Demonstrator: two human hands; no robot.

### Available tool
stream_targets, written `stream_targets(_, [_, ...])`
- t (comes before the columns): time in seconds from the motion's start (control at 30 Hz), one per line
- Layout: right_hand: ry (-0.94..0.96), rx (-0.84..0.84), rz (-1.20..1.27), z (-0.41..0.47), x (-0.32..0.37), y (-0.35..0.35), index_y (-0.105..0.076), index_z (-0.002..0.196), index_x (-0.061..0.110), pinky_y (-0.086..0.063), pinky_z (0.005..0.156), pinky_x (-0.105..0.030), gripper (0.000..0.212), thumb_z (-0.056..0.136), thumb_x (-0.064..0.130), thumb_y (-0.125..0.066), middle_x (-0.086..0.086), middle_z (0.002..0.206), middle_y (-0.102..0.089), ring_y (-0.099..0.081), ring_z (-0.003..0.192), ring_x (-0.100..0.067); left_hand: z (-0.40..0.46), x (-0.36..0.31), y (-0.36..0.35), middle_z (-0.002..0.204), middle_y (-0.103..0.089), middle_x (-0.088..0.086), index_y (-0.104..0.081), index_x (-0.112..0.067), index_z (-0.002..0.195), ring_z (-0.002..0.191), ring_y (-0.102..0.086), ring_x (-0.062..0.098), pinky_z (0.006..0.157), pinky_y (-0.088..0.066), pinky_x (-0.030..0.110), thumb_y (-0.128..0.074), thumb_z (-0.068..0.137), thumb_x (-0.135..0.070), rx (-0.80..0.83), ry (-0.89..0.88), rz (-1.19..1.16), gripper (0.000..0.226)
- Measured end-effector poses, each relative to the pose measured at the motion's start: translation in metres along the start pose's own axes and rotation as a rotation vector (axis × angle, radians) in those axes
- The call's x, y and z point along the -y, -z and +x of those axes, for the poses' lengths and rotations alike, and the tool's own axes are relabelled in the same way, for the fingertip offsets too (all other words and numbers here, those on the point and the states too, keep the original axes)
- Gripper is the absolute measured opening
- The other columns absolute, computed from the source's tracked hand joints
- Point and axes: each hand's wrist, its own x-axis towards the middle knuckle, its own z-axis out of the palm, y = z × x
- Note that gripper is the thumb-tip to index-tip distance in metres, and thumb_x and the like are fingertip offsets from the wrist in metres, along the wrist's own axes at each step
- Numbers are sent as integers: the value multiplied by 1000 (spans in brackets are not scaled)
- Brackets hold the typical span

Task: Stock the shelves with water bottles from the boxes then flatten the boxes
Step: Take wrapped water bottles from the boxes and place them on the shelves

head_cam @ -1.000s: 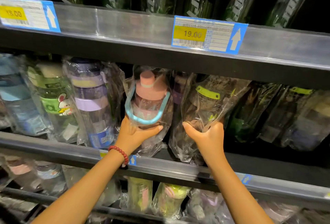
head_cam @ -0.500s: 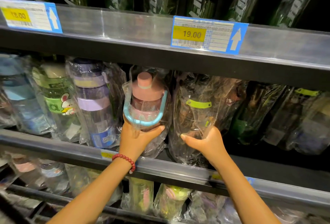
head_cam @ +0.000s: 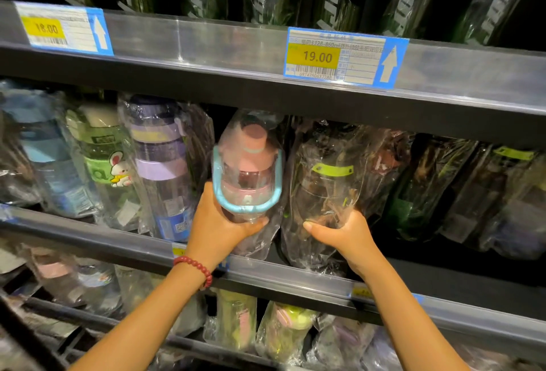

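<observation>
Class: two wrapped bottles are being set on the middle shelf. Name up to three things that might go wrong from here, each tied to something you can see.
1. The pink bottle sits in loose, glossy wrap; the left hand grips only its base, so it might slip.
2. It leans forward over the shelf rail and could tip off.
3. The right hand holds the dark bottle close beside it; crowded wraps may snag and topple neighbours.
</observation>
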Motion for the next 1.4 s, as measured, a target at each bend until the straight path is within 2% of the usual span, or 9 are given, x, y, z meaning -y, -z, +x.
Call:
stream_targets(0.13, [30,-3,34,-3,0,1,-66,82,20,-54,78,-26,24,72,2,-78,7,76,-72,-68,78,-9,-6,-3,-5,114,-54,-7,-34,-60,99,105,-54,9,83,-42,18,-82,41,-57,-106,-36,74,76])
stream_targets(0.3, [68,41,39,-13,3,-4,-54,93,29,-46,69,-7,43,72,0,-78,20,84,-68,-61,78,15,-9,0,6,117,-44,-16,-23,-69,104,113,-45,5,90,-36,19,-77,44,-60,25,-18,96,81])
stream_targets(0.43, [127,-22,15,-22,8,-13,-35,88,38,-33,63,8,61,72,-4,-77,31,96,-36,-41,72,38,-10,2,14,110,-42,-28,-29,-48,107,95,-46,-26,77,-32,-5,-86,65,-17,139,-14,85,77])
stream_targets(0.57, [98,-131,-37,-19,0,-15,-35,86,35,-38,61,3,55,71,9,-82,24,88,-45,-51,70,25,-11,-2,15,104,-51,-24,-38,-42,101,92,-49,-25,73,-37,-3,-90,59,-19,83,0,124,71])
stream_targets(0.67, [84,-169,-80,-19,-3,-15,-36,95,34,-39,62,1,57,70,17,-83,28,92,-43,-46,76,18,-10,0,8,101,-58,-8,-40,-30,98,100,-57,10,79,-51,26,-81,45,-60,-23,70,255,74])
stream_targets(0.77, [98,-174,-94,-19,-4,-14,-36,107,28,-39,63,-1,61,70,17,-83,29,94,-44,-46,79,17,-10,-1,5,111,-55,0,-38,-22,105,106,-53,25,83,-50,44,-74,42,-70,-68,124,376,86])
stream_targets(1.07, [99,-191,-69,-17,-21,-21,-41,113,21,-42,81,-14,58,71,14,-81,6,105,-58,-57,98,-10,-1,0,27,116,-56,-13,-42,-30,124,104,-55,9,88,-45,26,-87,56,-39,260,178,268,82])
stream_targets(1.2, [123,-191,-112,-17,-19,-23,-39,104,31,-42,71,-3,57,70,12,-81,14,103,-56,-56,93,3,-4,-3,23,106,-60,-16,-47,-33,116,97,-58,9,84,-50,30,-86,55,-49,194,166,343,74])
stream_targets(1.4, [119,-193,-160,-17,-17,-21,-40,111,24,-40,69,0,59,70,16,-82,21,101,-51,-52,89,10,-9,-7,6,98,-54,1,-42,-17,101,87,-57,24,67,-47,36,-70,54,-72,8,203,577,78])
